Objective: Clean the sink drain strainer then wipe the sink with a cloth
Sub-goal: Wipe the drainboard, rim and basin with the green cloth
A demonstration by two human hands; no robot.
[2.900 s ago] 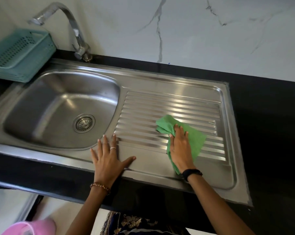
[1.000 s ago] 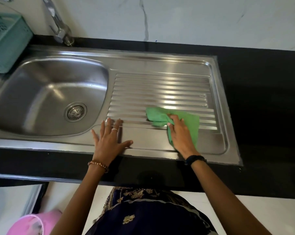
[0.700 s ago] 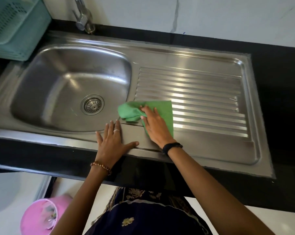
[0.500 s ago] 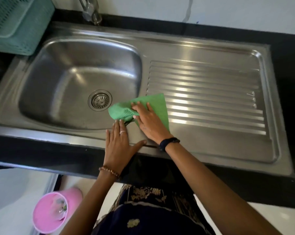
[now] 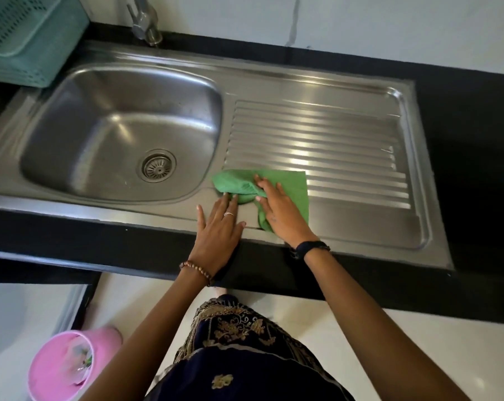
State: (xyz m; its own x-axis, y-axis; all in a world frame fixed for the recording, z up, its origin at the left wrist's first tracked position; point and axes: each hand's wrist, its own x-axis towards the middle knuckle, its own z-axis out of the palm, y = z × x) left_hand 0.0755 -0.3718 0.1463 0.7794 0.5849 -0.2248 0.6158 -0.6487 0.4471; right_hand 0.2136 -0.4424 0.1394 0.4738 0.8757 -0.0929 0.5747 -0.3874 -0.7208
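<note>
The steel sink (image 5: 317,82) fills the counter, with its basin on the left and a ribbed drainboard on the right. The round drain strainer (image 5: 158,166) sits in the basin floor. A green cloth (image 5: 291,183) lies at the drainboard's front left corner, bunched toward the basin. My right hand (image 5: 279,209) presses flat on the cloth with straight fingers. My left hand (image 5: 217,227) rests flat on the sink's front rim, its fingertips touching the cloth's bunched edge.
A teal plastic basket (image 5: 27,39) stands at the back left beside the tap (image 5: 142,20). Black countertop (image 5: 473,157) borders the sink on the right and front. A pink bin (image 5: 68,366) stands on the floor at lower left.
My right hand has slid the cloth leftward across the drainboard toward the basin until it meets my left fingertips. My left hand has stayed on the front rim.
</note>
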